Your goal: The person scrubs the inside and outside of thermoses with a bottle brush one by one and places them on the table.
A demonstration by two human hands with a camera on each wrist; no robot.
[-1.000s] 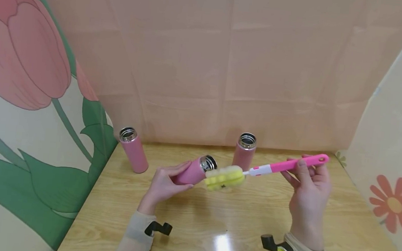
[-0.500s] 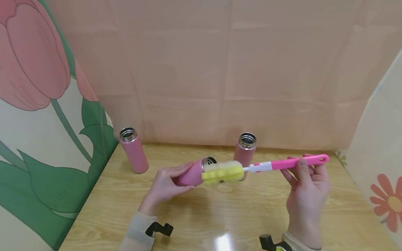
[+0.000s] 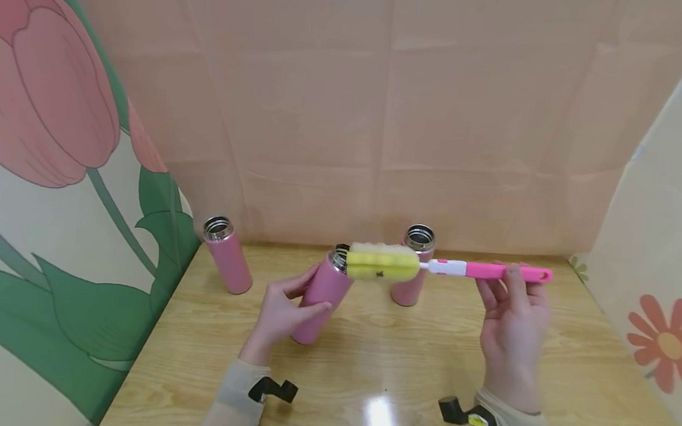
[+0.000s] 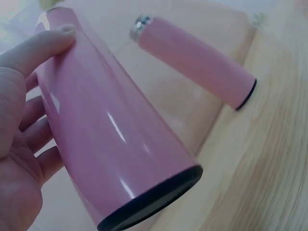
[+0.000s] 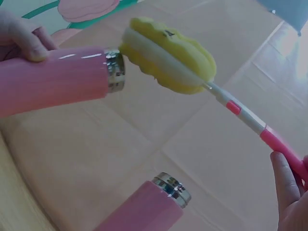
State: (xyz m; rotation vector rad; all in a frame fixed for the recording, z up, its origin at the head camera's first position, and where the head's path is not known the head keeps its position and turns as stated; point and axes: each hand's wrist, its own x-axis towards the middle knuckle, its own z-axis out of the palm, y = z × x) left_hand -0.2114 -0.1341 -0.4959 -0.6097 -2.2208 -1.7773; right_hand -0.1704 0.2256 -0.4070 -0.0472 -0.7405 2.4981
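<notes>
My left hand grips a pink bottle with a bare metal neck, tilted so that its mouth leans right. In the left wrist view the bottle's dark base is off the table. My right hand pinches the pink handle of a bottle brush between thumb and fingers. The yellow and white sponge head lies level at the held bottle's mouth. In the right wrist view the sponge tip is at the rim of the metal neck, with nearly all of the sponge outside.
Two more pink bottles without lids stand upright on the wooden table: one at the left, one behind the sponge. A peach-coloured sheet hangs behind the table. Flower-printed panels flank it.
The left hand has turned its bottle more upright, mouth higher and base lower. The brush has swung from slanted to level, its sponge end rising. Both hands keep their holds.
</notes>
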